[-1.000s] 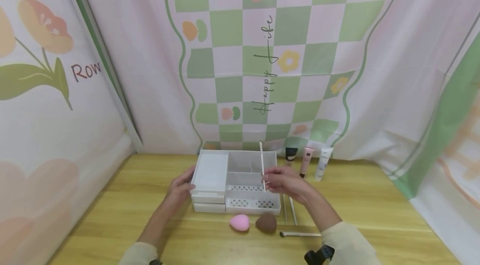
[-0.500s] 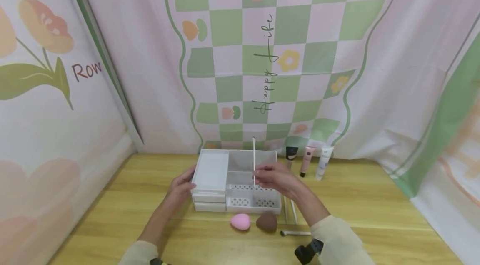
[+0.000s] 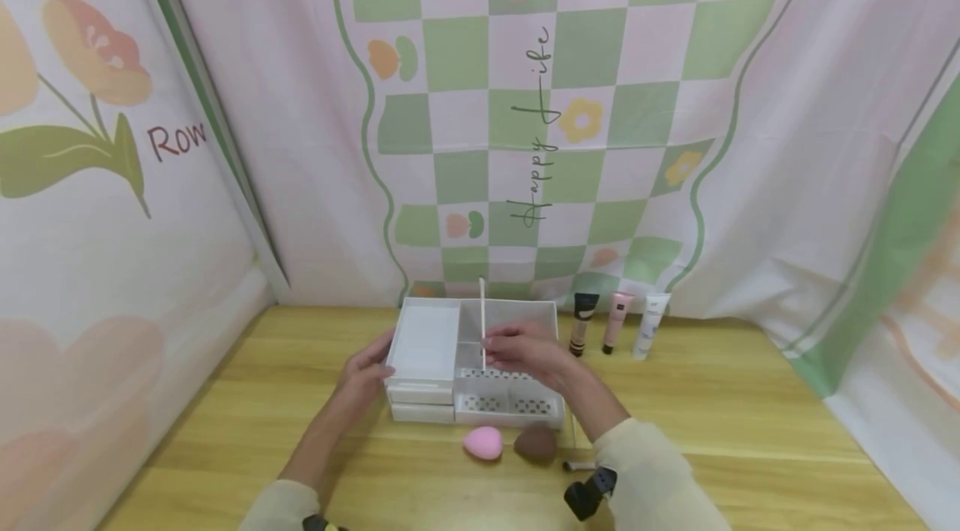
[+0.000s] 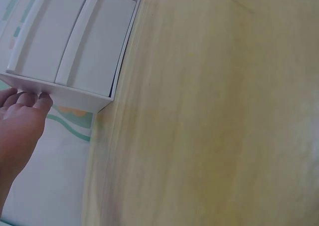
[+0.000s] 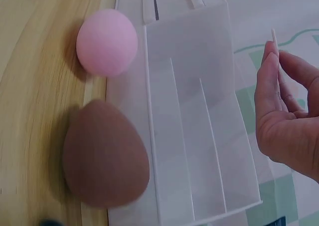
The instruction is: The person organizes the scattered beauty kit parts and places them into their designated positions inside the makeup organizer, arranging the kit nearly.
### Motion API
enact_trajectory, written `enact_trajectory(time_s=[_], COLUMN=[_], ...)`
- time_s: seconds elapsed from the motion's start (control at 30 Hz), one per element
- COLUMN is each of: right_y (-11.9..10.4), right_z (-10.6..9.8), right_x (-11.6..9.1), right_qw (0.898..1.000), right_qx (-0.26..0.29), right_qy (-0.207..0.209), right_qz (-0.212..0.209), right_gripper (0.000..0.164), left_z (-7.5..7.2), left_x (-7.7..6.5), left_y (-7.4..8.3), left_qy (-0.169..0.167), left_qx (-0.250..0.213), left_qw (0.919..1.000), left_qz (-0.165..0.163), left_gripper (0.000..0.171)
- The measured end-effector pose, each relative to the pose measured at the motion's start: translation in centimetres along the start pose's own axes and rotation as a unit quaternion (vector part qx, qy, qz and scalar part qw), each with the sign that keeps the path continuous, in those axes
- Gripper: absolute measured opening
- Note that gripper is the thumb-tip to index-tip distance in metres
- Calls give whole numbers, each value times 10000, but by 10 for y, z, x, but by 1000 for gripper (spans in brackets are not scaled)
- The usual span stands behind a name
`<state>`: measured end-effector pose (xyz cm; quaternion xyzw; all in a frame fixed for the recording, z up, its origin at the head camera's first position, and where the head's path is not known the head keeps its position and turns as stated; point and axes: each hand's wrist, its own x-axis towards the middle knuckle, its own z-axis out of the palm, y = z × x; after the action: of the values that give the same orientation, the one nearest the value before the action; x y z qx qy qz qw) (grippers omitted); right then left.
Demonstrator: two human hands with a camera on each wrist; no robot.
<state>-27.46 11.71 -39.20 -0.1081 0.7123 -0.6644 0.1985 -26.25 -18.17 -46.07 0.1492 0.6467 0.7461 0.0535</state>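
Observation:
A white organizer [image 3: 423,339] stands on the wooden table, its drawers on the left and divided compartments on the right. My left hand [image 3: 363,373] rests against its left side; in the left wrist view the fingertips touch the side wall [image 4: 79,97] beside the drawer fronts. Thumb and fingers of my right hand [image 3: 528,356] pinch a slim white makeup brush [image 3: 482,306], held upright over the compartments near the drawer section. In the right wrist view, only the end of the brush [image 5: 273,35] shows above the fingertips.
In front of the organizer lie a pink makeup sponge [image 3: 482,443] and a brown one [image 3: 536,443]. Another brush [image 3: 577,466] is partly covered by the right sleeve. A black-capped tube [image 3: 582,323], a pink tube [image 3: 617,323] and a white tube [image 3: 651,327] stand at right.
My right hand has moved left with the brush, from the organizer's right part to beside the drawer section. The left hand stays at the organizer's side.

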Motion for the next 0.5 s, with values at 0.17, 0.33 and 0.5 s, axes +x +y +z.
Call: enact_trajectory(time_s=[0.17,0.33,0.5], right_y=[-4,-8,-10], right_z=[14,29,38], right_x=[9,18,24], right_qw=[9999,9996,9994], right_qx=[-48,-11,61], right_qy=[-1,116,140], right_qz=[107,265,310], right_gripper=[41,34,31], left_z=[-1,-1,-1], left_x=[0,0,0], left_y=[0,1,1], left_qy=[-61,-71,-87], left_qx=[-37,-105,-214], left_qw=[10000,9998,9995], left_qz=[-33,-149,-211], left_gripper=[70,71,71])
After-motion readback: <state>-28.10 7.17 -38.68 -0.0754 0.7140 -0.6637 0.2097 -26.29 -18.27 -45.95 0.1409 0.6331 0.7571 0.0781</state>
